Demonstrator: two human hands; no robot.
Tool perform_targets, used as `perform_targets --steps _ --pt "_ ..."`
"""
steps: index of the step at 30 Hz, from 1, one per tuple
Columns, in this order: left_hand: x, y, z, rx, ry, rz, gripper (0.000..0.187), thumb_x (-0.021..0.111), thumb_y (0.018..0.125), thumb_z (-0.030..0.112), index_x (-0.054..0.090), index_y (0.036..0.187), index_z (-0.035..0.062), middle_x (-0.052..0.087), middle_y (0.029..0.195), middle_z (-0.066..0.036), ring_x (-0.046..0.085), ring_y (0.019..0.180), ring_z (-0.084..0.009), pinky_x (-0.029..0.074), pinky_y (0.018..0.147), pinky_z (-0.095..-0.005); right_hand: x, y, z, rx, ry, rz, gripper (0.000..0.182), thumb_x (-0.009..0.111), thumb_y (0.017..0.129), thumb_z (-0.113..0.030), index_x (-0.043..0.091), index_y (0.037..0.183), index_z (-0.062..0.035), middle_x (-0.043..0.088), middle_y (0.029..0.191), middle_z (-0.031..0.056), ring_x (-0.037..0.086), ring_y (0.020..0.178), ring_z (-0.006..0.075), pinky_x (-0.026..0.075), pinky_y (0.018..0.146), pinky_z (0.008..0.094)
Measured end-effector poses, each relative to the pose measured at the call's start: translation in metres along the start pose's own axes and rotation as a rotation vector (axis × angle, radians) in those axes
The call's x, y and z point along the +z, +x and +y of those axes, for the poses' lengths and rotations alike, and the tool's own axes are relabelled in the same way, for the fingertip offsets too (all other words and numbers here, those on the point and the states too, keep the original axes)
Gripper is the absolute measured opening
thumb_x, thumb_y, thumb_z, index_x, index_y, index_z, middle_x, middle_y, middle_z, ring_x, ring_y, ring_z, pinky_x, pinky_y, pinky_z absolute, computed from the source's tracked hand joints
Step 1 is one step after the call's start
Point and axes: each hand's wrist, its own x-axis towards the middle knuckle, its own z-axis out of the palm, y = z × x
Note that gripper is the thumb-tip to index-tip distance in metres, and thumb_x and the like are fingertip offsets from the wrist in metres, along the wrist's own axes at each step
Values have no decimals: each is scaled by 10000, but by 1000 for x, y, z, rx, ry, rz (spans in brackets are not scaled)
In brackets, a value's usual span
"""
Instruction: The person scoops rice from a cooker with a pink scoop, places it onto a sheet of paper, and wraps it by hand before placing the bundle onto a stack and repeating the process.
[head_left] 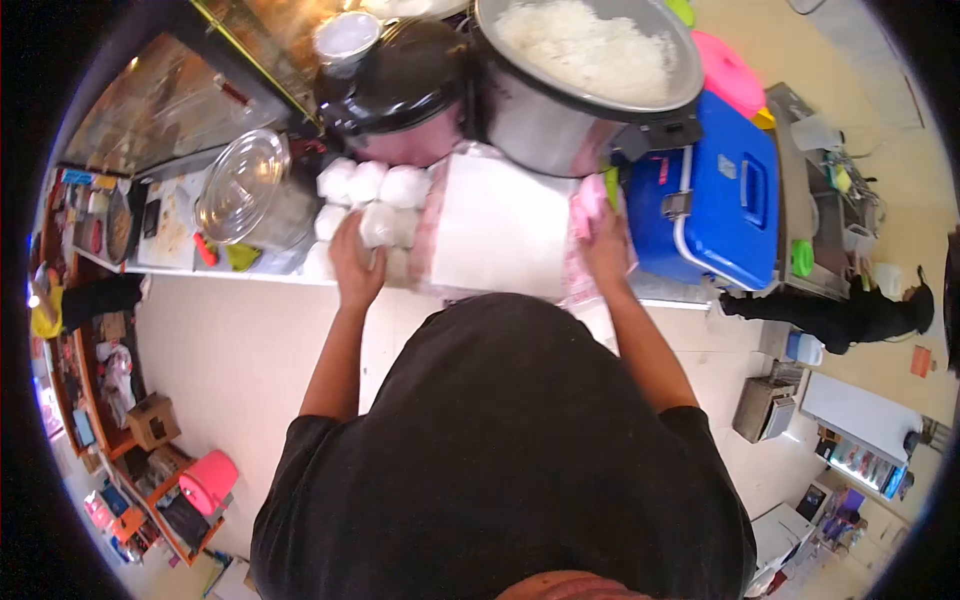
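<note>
My left hand (357, 262) rests against a group of white, round, plastic-wrapped bundles (382, 226) at the counter's edge, its thumb and fingers apart. Several of these bundles are packed together in rows, and their contents look white. At the right edge of a stack of white paper sheets (500, 220), my right hand (606, 248) has its fingers closed around a pink item (590, 203), perhaps a cloth or plastic, whose kind is not clear. Pink-patterned paper (433, 225) shows at the sides of the white sheets.
Behind the sheets stands a large pot (540, 115) filled with cooked rice (590, 50). A black-lidded pot (415, 85) is left of it, and a clear-lidded container (250, 195) farther left. A blue cooler box (715, 190) stands right. Other people (860, 315) are at both sides.
</note>
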Motion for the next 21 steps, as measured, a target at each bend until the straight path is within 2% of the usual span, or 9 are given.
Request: perform_targets --steps 3,6,8,10,12,14,17,19,21 --pt "5 11 46 147 32 70 678 684 785 34 517 1442 10 552 1456 -233 494 1379 -417 356 1144 -542 -29 -2 -12 -319 -122 -54 1096 828 743 -66 200 1639 -126 386 1538 299 426 1403 509 416 1153 522" --pt "56 5 81 153 -127 -315 617 722 823 115 548 1414 67 525 1498 -197 461 1420 -403 351 1167 -540 -26 1 -2 -253 -44 -144 1113 770 744 -11 142 1658 -100 360 1553 301 399 1427 511 401 1168 520" --pt "96 0 106 139 -162 -467 595 738 850 147 551 1411 83 503 1523 -180 439 1439 -393 325 1199 -538 -35 -2 -10 -196 -20 -205 1089 716 749 30 132 1661 -89 381 1536 304 402 1424 510 390 1174 516" --pt "128 -12 118 64 -13 -528 563 702 911 212 541 1434 83 466 1558 -185 394 1478 -382 286 1228 -529 -76 -6 -36 -321 -8 -238 1068 685 758 52 134 1662 -88 433 1496 299 469 1371 487 424 1140 504" --pt "134 -13 128 49 71 -544 535 595 990 314 522 1467 83 398 1622 -188 318 1531 -370 230 1257 -533 -155 3 -90 -439 105 -350 1041 688 782 45 152 1663 -98 511 1430 273 599 1238 418 507 1038 469" --pt "139 -17 124 33 83 -540 545 568 1006 347 516 1479 81 391 1629 -187 315 1535 -366 222 1262 -528 -221 25 -124 -192 366 -700 997 713 827 13 186 1663 -116 594 1351 228 732 1038 307 594 885 407" --pt "136 -15 126 27 86 -557 551 562 1007 350 520 1485 77 395 1629 -188 319 1536 -363 217 1265 -525 -292 81 -167 -283 420 -715 870 743 881 -47 298 1627 -108 657 1244 182 744 902 196 593 743 343" --pt "136 -13 126 22 80 -540 550 570 996 341 530 1475 73 409 1619 -191 329 1531 -365 224 1262 -525 -305 137 -170 -471 253 -596 716 710 926 -103 399 1570 -74 687 1174 201 741 931 244 583 795 389" --pt "138 -17 124 14 63 -506 545 586 976 320 545 1457 65 435 1599 -199 349 1519 -368 239 1255 -525 -294 208 -163 -766 -14 -338 581 637 972 -161 466 1514 -39 701 1153 246 720 993 365 557 887 458"
